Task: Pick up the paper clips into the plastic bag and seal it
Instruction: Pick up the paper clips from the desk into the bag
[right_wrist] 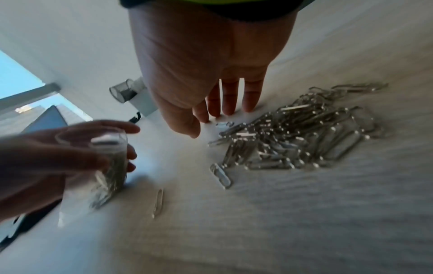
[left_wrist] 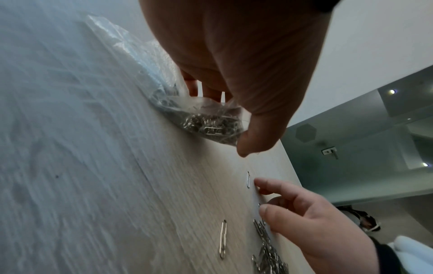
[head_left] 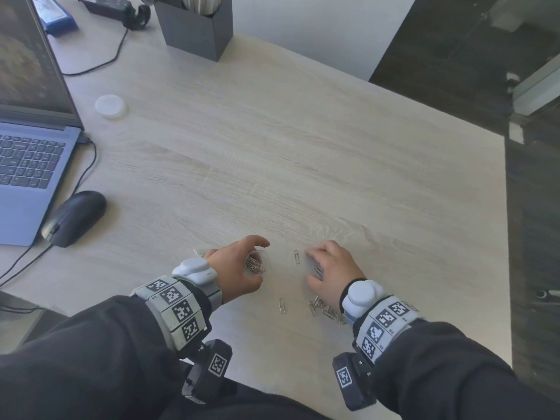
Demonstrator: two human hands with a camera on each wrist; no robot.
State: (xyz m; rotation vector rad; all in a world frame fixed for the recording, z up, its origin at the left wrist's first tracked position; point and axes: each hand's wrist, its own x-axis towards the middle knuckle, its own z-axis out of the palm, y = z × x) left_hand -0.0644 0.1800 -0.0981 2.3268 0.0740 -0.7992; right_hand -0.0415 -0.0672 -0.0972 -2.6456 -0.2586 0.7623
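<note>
My left hand point(head_left: 233, 265) grips a clear plastic bag point(head_left: 256, 265) that rests on the table, its mouth held open between thumb and fingers. Many silver paper clips lie inside the bag point(left_wrist: 206, 126). My right hand point(head_left: 330, 268) is to its right, fingertips down on the wood, holding nothing. One loose clip point(head_left: 297, 257) lies just left of its index finger, and another point(head_left: 317, 270) sits under the palm. A pile of clips point(head_left: 327, 310) lies beside the right wrist, seen close in the right wrist view point(right_wrist: 300, 137). A single clip point(head_left: 281, 305) lies between the wrists.
An open laptop point(head_left: 27, 147) and a black mouse point(head_left: 74, 218) with cables sit at the left. A white round lid point(head_left: 110, 106) lies behind them, and a black holder point(head_left: 197, 25) stands at the back. The table's right edge point(head_left: 506, 237) drops to a dark floor.
</note>
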